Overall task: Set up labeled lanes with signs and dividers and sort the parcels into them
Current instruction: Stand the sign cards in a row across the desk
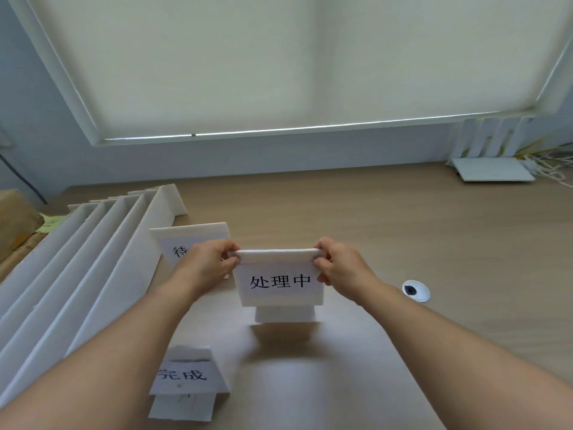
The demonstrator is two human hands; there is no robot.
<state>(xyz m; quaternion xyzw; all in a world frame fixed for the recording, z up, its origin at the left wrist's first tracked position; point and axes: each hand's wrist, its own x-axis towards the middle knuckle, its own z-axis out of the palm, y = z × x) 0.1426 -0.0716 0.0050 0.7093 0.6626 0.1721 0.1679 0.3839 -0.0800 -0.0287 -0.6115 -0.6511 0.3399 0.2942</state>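
Note:
A white foam sign (280,282) printed 处理中 hangs above the wooden table (403,231) at the centre. My left hand (209,263) pinches its top left corner and my right hand (336,263) pinches its top right corner. Its folded base flap shows below, with a shadow under it on the table. A second sign (198,240) lies behind my left hand, partly hidden. A third sign (186,375) printed 完成 sits near the front edge. Several long white dividers (93,249) lean in a row at the left.
Brown parcels (15,221) with a yellow note sit at the far left behind the dividers. A round cable hole (416,290) is in the table to the right. More white boards (493,156) and cables stand at the back right corner under the window blind.

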